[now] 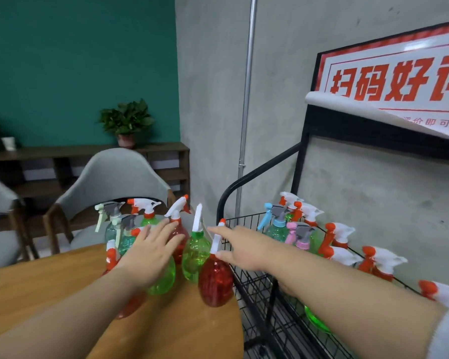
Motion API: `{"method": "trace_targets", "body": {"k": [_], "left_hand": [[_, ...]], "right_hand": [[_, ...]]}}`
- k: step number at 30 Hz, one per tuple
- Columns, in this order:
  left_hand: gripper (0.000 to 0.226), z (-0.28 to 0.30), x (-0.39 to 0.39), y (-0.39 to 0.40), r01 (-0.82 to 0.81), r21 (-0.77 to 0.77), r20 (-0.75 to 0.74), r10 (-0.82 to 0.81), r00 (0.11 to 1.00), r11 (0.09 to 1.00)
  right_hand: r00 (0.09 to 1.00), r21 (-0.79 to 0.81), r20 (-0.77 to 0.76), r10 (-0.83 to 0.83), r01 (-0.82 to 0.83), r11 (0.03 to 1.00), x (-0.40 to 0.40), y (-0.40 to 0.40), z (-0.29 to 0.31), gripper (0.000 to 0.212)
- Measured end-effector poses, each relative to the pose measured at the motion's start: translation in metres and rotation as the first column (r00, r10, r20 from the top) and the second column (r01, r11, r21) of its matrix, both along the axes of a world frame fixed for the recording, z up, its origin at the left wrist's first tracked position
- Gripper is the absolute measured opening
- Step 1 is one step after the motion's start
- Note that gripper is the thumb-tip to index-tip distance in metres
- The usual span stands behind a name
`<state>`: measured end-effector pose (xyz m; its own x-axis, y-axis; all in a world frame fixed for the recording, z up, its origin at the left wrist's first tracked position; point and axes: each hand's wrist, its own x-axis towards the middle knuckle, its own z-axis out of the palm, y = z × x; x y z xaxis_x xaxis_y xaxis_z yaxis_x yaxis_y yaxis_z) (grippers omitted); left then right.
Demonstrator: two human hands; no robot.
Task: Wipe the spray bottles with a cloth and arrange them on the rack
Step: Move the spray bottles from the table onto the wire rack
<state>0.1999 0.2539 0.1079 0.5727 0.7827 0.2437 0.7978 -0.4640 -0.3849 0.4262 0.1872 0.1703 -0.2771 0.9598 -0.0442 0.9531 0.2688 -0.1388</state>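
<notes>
Tabletop red bottle (215, 279) under right hand (244, 251)

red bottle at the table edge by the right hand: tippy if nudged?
Probably. The red bottle stands near the table edge, tall with a narrow trigger head, so likely top-tippy. It looks empty, so probably light. The right hand reaches near its neck; a sideways nudge could topple it.

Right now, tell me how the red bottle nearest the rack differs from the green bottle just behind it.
The red bottle stands at the table edge by the rack; the green bottle stands farther in. The right hand touches the red bottle's neck; nothing touches the green bottle. Both stand upright with white sprayers.
</notes>
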Motion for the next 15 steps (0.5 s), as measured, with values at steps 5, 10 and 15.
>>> {"method": "trace_targets", "body": {"k": [5, 10, 15], "left_hand": [[0.069, 0.0, -0.018, 0.02, -0.332, -0.086, 0.183, 0.342, 0.922, 0.939], [0.049, 0.006, -0.019, 0.032, -0.359, -0.212, 0.248, 0.406, 0.88, 0.909], [0.03, 0.008, -0.015, 0.035, -0.309, -0.302, 0.378, 0.41, 0.83, 0.902]], "right_hand": [[0.99, -0.046, -0.098, -0.104, 0.1, 0.994, -0.025, 0.02, -0.019, 0.06], [0.972, -0.003, -0.088, -0.22, 0.22, 0.975, -0.031, 0.027, -0.03, 0.049], [0.967, 0.108, -0.18, -0.178, 0.2, 0.974, -0.03, 0.022, -0.033, 0.018]]}}
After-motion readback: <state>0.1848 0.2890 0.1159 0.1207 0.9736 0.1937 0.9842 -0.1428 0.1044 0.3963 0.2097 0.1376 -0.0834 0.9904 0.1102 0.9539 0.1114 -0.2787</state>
